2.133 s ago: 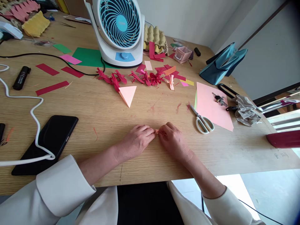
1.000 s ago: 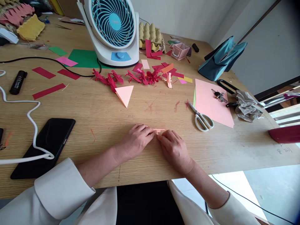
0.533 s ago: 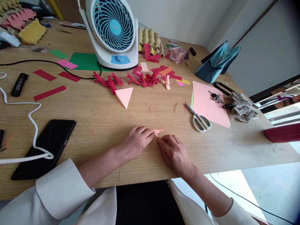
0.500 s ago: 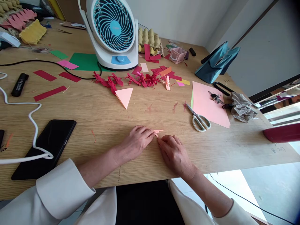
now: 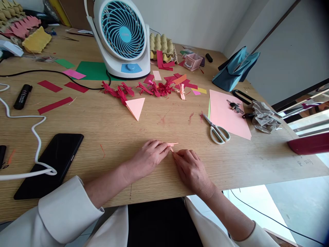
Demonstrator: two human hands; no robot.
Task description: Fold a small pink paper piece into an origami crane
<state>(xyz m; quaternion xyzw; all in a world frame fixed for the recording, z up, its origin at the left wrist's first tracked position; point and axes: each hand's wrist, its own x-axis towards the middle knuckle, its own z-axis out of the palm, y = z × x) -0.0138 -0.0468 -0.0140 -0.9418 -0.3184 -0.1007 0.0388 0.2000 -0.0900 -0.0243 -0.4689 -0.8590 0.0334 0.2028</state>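
Near the front of the wooden table, my left hand [image 5: 151, 156] pinches a small cut piece of light pink paper [image 5: 172, 144], most of it hidden under the fingers. My right hand [image 5: 191, 169] is closed on a narrow strip of that same paper at its lower end. Thin pink points stick out between the two hands. Beyond them lies a folded pink paper triangle [image 5: 136, 107]. A row of crimson cut-paper flowers [image 5: 154, 89] stretches behind it, with one light pink paper flower [image 5: 182, 91] at its right end.
Scissors [image 5: 218, 132] lie right of my hands, by pink sheets [image 5: 227, 115] with keys [image 5: 235, 106] on top. A fan [image 5: 128, 68] stands at the back. To the left are a black tablet [image 5: 55, 159], a white cable [image 5: 38, 140], a marker [image 5: 23, 97] and crimson strips [image 5: 55, 105].
The camera view has shifted slightly. Both hands keep their hold on the pink paper, with hardly any visible movement.
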